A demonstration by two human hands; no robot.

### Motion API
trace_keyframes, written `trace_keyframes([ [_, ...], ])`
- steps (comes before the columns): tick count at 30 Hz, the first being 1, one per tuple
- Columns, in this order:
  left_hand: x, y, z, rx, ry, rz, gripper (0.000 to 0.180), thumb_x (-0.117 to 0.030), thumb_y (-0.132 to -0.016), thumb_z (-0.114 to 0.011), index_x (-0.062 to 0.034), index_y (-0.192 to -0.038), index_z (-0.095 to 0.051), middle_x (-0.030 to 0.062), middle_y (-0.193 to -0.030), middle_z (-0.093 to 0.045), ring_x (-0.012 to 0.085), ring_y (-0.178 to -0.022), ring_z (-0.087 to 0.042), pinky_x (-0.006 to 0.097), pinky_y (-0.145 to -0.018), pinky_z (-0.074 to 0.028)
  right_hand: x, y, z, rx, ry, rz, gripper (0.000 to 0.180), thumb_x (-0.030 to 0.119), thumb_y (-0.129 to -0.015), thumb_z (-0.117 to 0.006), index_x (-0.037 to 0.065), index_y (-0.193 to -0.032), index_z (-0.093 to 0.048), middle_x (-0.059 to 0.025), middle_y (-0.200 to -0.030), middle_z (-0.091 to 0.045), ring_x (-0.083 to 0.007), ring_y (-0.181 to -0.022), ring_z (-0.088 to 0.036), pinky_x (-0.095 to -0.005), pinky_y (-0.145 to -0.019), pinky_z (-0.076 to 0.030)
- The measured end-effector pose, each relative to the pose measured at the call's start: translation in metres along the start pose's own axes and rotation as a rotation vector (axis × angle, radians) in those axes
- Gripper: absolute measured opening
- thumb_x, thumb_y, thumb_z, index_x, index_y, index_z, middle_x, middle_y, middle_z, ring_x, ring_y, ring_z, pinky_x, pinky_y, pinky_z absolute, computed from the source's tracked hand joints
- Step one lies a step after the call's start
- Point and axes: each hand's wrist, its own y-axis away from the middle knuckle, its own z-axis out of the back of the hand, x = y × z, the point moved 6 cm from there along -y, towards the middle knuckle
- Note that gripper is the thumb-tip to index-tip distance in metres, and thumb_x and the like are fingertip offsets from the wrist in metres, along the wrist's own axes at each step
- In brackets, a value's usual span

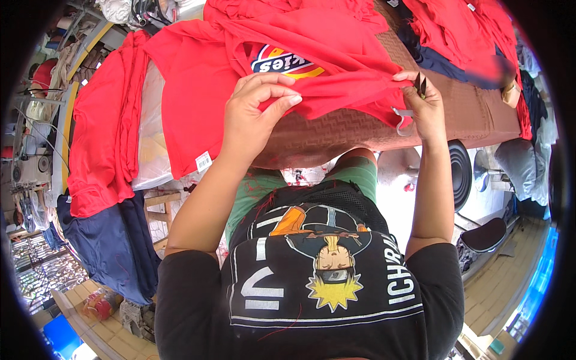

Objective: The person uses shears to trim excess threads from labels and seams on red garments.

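A red shirt (198,90) with a multicoloured printed logo (287,62) lies across the table, its near edge raised between my hands. My left hand (252,117) pinches a fold of that edge between thumb and fingers. Further right, my right hand (429,114) grips the other end of the edge. Small dark-bladed thread snips (421,88) also stick up from the right hand's fingers. A narrow white strip (400,123) dangles from the cloth beside that hand. On the shirt's lower left corner hangs a white barcode tag (203,161).
A brown patterned cloth (327,135) covers the table. Red garments (108,132) hang over its left side above navy fabric (108,246). More red garments (450,36) lie at the far right. A round black ridged object (459,174) stands below, near a dark seat (483,235).
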Motion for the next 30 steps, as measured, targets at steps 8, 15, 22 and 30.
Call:
trace_keyframes([
  [8, -0.029, 0.017, 0.006, 0.352, 0.537, 0.089, 0.007, -0.007, -0.083, -0.070, -0.0004, -0.085, -0.069, 0.0086, -0.096, -0.067, 0.0185, -0.095, -0.062, 0.030, -0.087, -0.047, -0.021, -0.005, -0.007, 0.044, 0.052, 0.096, 0.023, -0.011, -0.084, -0.050, 0.002, -0.093, -0.067, -0.0045, -0.100, -0.068, -0.0113, -0.095, -0.061, -0.0264, -0.090, -0.046],
  [15, -0.026, 0.037, 0.024, 0.985, -0.046, 0.065, 0.022, -0.008, -0.089, -0.062, -0.0066, -0.109, -0.070, 0.0105, -0.119, -0.066, 0.0173, -0.106, -0.065, 0.045, -0.105, -0.039, -0.023, -0.002, -0.003, 0.049, 0.072, 0.075, 0.024, -0.011, -0.086, -0.049, 0.003, -0.092, -0.068, -0.0043, -0.103, -0.067, -0.0123, -0.099, -0.060, -0.0274, -0.091, -0.045],
  [22, -0.007, 0.023, 0.049, 0.795, 0.018, 0.635, 0.024, -0.012, -0.086, -0.068, -0.0063, -0.110, -0.069, 0.0103, -0.097, -0.072, 0.0172, -0.091, -0.069, 0.044, -0.104, -0.040, -0.018, -0.001, -0.003, 0.069, 0.094, 0.102, 0.025, -0.012, -0.085, -0.049, 0.003, -0.093, -0.068, -0.0055, -0.105, -0.067, -0.0132, -0.102, -0.060, -0.0279, -0.093, -0.044],
  [30, 0.046, 0.008, -0.008, 0.168, -0.651, -0.196, 0.025, -0.023, -0.084, -0.068, -0.0075, -0.103, -0.067, 0.0096, -0.108, -0.067, 0.0271, -0.114, -0.058, 0.050, -0.109, -0.029, 0.002, -0.012, 0.015, 0.020, 0.185, 0.256, 0.028, -0.012, -0.085, -0.046, 0.003, -0.093, -0.067, -0.0062, -0.108, -0.066, -0.0119, -0.100, -0.059, -0.0250, -0.091, -0.043],
])
